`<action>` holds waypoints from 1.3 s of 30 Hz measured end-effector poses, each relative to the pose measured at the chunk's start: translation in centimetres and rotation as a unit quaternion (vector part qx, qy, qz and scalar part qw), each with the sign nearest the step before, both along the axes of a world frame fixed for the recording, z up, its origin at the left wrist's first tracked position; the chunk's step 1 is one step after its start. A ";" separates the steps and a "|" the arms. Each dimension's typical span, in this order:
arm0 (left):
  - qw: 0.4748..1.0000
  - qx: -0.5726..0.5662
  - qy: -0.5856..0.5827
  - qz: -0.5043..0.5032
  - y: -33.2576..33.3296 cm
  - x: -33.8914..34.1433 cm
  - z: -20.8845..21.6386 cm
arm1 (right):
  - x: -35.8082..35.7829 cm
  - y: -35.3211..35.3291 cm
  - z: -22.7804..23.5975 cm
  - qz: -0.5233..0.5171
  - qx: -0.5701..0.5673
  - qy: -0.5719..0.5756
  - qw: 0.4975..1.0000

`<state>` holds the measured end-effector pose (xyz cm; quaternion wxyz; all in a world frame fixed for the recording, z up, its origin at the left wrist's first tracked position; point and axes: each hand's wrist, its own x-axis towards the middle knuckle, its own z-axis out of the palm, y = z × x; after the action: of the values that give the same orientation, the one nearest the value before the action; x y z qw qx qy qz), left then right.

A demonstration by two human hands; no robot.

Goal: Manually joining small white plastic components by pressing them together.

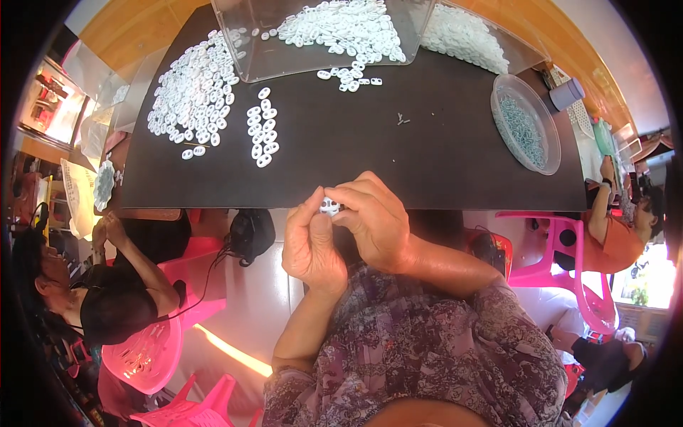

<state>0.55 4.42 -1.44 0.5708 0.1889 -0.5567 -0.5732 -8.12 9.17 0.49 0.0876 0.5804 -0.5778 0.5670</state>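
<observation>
- hands are brought together just off the near edge of the black table (427, 164), at about 6 o'clock of the tabletop; a small white plastic piece (329, 207) is pinched between them.
- the left hand (311, 245) is closed on the piece from below, fingertips curled up around it.
- the right hand (373, 220) is closed on the same piece from 3 o'clock, thumb and forefinger pressing at its top.
- whether a second part is being seated in the piece cannot be told; it is mostly hidden by the fingers.
- the step is judged best done with the piece held steady by the left hand while pressure is applied squarely by the right, so nothing slips.
- loose white pieces (192, 92) lie at 10 o'clock, a short double row (262, 128) at 11, a clear bin (320, 35) at 12, and a clear bowl of small metal parts (525, 132) at 2.
</observation>
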 end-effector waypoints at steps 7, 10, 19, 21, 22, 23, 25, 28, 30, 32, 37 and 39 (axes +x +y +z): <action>1.000 -0.012 -0.007 0.012 0.0 -0.1 -0.5 | 0.3 -0.2 -0.5 -0.012 0.004 0.000 1.000; 0.999 -0.030 -0.011 0.023 0.1 -0.2 -0.6 | 0.2 0.0 -0.6 -0.014 0.009 0.008 1.000; 0.999 -0.032 -0.022 0.030 0.3 -0.2 -1.4 | 0.5 -0.2 -1.2 -0.029 0.003 -0.003 1.000; 0.998 -0.039 -0.037 0.033 0.1 -0.3 -1.7 | 0.5 -0.2 -1.5 -0.032 0.002 -0.002 0.999; 0.997 -0.047 -0.051 0.038 0.0 -0.3 -1.9 | 0.4 -0.2 -1.7 -0.033 0.000 -0.002 0.999; 0.997 -0.047 -0.051 0.038 0.0 -0.4 -2.0 | 0.4 -0.3 -1.8 -0.033 0.000 -0.002 0.999; 0.999 -0.029 -0.033 0.021 0.0 -0.6 -2.1 | 0.3 -0.3 -2.0 -0.035 0.001 -0.003 0.999; 0.999 -0.027 -0.044 0.015 -0.1 -0.7 -2.4 | 0.1 -0.4 -2.4 -0.035 -0.002 -0.002 0.999; 0.999 -0.015 -0.037 0.004 0.0 -0.9 -2.3 | -0.2 -0.2 -2.7 -0.029 0.005 0.001 1.000; 1.000 -0.005 -0.030 -0.005 -0.1 -0.8 -2.2 | -0.2 -0.3 -2.6 -0.022 0.010 0.002 1.000; 0.998 -0.037 -0.050 0.005 -0.4 -0.6 -1.5 | -0.2 -0.5 -1.6 -0.031 0.007 0.000 0.999; 0.998 -0.044 -0.052 0.005 -0.7 -0.9 -0.9 | -0.6 -0.5 -1.1 -0.028 0.018 -0.004 0.999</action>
<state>-0.35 3.69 -2.38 0.5519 0.1958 -0.6089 -0.5350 -8.73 8.66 -0.58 0.0903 0.5629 -0.6046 0.5563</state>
